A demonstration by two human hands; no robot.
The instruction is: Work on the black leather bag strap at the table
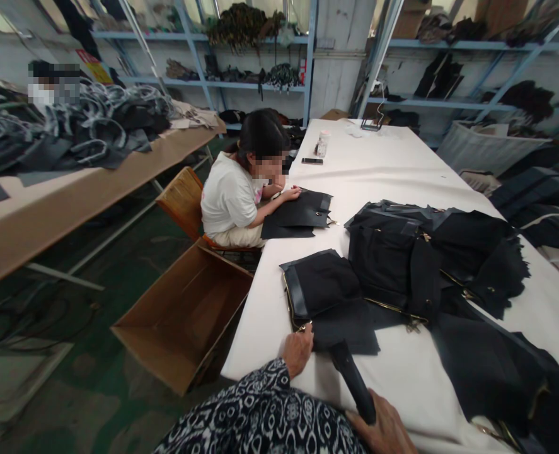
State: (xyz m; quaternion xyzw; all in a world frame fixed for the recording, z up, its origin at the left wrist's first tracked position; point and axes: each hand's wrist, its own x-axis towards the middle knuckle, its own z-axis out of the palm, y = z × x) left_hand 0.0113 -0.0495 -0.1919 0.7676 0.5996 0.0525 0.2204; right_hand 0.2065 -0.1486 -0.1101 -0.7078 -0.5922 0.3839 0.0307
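Gripping a black handle (pixel 355 381), my right hand (pixel 386 429) sits at the bottom edge of the view with its fingers wrapped around the lower end of that handle. The handle runs up and to the left, and its far end meets the flat black fabric piece (pixel 350 331) lying on the white table (pixel 378 170). My left hand (pixel 297 350) rests at the near edge of the same table, fingers curled and touching the corner of a black panel with a grey strip (pixel 319 284); I cannot tell whether it pinches the panel or only presses on it. A patterned sleeve (pixel 265 416) covers the arm behind this hand.

Just right of the panel lies a heap of black bag parts (pixel 402 258) with brass-coloured zips. More black fabric (pixel 496 372) spreads toward the right edge.

Further along the table, a seated co-worker (pixel 234 195) in a white shirt rests a hand on another black piece (pixel 302 214). A phone (pixel 312 161) lies beyond. An open cardboard box (pixel 184 315) stands on the floor beside the table.
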